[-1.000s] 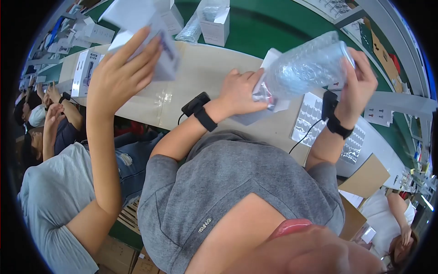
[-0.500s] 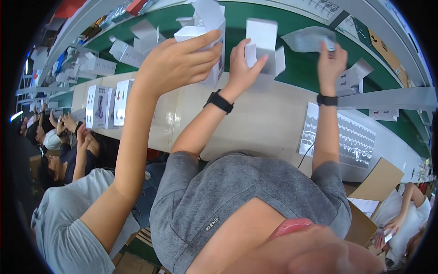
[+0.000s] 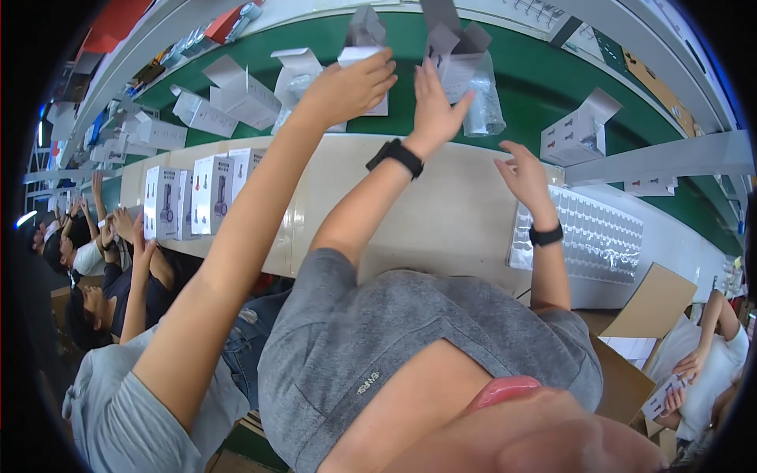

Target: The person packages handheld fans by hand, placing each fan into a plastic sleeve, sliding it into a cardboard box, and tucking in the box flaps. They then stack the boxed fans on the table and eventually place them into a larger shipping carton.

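My left hand [image 3: 434, 110], with a black band at the wrist, has its fingers spread against the near left side of an open white carton [image 3: 460, 75]. The carton's flaps stand up, and its far part is cut by the frame's top. Just right of it, a clear plastic bag [image 3: 484, 106] lies on the green belt; what is inside is hard to make out. My right hand [image 3: 523, 177], also with a black wristband, hangs over the table's far edge. Its fingers are apart and it holds nothing.
At left, a co-worker's hand [image 3: 355, 88] reaches to another open carton [image 3: 367, 39]. More open cartons [image 3: 244, 98] line the green belt [image 3: 315, 39]. Closed printed boxes [image 3: 211, 193] stand on the table [image 3: 441, 213]. A sheet of silvery labels [image 3: 587, 232] lies right; one carton [image 3: 574, 130] sits beyond.
My right hand has let go of the plastic bag and drawn back toward me. The bag now lies beside the carton, which has moved farther away. The co-worker's arm has reached farther forward.
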Motion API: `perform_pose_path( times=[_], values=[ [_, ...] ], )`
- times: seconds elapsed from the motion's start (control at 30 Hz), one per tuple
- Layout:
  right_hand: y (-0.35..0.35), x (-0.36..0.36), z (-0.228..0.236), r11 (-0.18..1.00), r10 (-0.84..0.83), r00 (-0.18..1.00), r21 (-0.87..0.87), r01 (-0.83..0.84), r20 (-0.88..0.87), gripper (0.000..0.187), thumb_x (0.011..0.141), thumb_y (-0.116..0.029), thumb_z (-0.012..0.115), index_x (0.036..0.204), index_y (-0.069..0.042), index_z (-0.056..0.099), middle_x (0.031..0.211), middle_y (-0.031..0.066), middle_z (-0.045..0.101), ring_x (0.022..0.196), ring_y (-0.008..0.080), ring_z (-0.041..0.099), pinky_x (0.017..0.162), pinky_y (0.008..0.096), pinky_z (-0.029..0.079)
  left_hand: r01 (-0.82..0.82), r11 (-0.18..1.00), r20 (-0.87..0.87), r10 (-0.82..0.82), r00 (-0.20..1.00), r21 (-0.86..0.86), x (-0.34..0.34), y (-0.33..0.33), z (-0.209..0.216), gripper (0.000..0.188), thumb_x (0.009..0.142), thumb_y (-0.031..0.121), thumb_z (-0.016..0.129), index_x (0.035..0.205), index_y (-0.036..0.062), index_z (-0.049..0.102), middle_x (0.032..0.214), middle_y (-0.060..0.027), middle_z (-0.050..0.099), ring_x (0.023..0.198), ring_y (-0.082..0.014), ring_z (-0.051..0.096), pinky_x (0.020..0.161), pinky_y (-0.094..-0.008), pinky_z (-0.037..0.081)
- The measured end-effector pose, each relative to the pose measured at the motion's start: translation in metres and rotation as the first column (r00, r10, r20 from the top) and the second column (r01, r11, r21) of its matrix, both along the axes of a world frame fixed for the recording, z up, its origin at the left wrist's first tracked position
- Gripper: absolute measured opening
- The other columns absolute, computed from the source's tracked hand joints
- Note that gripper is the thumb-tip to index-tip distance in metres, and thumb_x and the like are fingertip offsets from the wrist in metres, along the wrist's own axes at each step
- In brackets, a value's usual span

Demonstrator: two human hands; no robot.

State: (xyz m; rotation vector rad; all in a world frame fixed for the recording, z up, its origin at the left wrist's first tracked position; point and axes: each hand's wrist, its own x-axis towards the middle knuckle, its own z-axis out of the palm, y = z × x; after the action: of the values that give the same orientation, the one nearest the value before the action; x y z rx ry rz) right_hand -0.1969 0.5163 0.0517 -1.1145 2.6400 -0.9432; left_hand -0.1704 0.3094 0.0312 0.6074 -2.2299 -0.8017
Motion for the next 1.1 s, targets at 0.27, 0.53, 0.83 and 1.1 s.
perform_pose_path(
  times=[0.27, 0.53, 0.83, 1.1],
  values=[
    [0.049, 0.084, 0.077, 0.471, 0.793, 0.241, -0.815, 0.337, 0.559, 0.026, 0.092, -0.021, 0.043, 0.102, 0.001, 0.053, 0.075, 0.0107, 0.056, 0.066, 0.0164, 0.055, 0.059, 0.025, 0.044, 0.137, 0.869, -0.033, -0.138, 0.99, 0.475, 0.22, 0.016, -0.005, 0.043, 0.079, 0.024, 0.063, 0.114, 0.0034, 0.049, 0.12, -0.0166, 0.047, 0.109, -0.0289, 0.048, 0.089, -0.0384, 0.04],
    [0.011, 0.104, 0.073, 0.754, 0.49, 0.445, -0.621, 0.215, 0.749, 0.029, 0.092, -0.024, 0.041, 0.098, 0.003, 0.052, 0.072, 0.0084, 0.051, 0.063, 0.015, 0.05, 0.056, 0.0259, 0.042, -0.818, 0.472, -0.038, 0.859, 0.511, -0.327, 0.354, -0.083, -0.021, 0.088, 0.063, 0.045, 0.075, 0.127, 0.0005, 0.036, 0.129, -0.0246, 0.036, 0.123, -0.0376, 0.028, 0.101, -0.0486, 0.023],
    [0.02, 0.111, 0.071, 0.769, 0.511, 0.527, -0.636, 0.073, 0.679, 0.028, 0.092, -0.025, 0.043, 0.096, 0.001, 0.052, 0.071, 0.0068, 0.05, 0.064, 0.0139, 0.05, 0.056, 0.025, 0.042, -0.896, 0.438, -0.127, 0.895, 0.427, 0.075, 0.341, -0.175, -0.009, 0.109, 0.055, 0.051, 0.076, 0.133, -0.0025, 0.022, 0.135, -0.027, 0.029, 0.127, -0.0374, 0.027, 0.103, -0.0468, 0.023],
    [0.024, 0.101, 0.061, 0.759, 0.505, 0.452, -0.628, 0.171, 0.735, 0.024, 0.091, -0.022, 0.046, 0.093, 0.001, 0.053, 0.069, 0.006, 0.052, 0.061, 0.0138, 0.051, 0.055, 0.0244, 0.041, -0.672, 0.629, -0.095, 0.754, 0.65, 0.391, 0.348, -0.183, 0.001, 0.103, 0.054, 0.043, 0.081, 0.131, -0.0024, 0.029, 0.127, -0.0239, 0.039, 0.118, -0.0337, 0.04, 0.098, -0.0409, 0.032]
  ],
)
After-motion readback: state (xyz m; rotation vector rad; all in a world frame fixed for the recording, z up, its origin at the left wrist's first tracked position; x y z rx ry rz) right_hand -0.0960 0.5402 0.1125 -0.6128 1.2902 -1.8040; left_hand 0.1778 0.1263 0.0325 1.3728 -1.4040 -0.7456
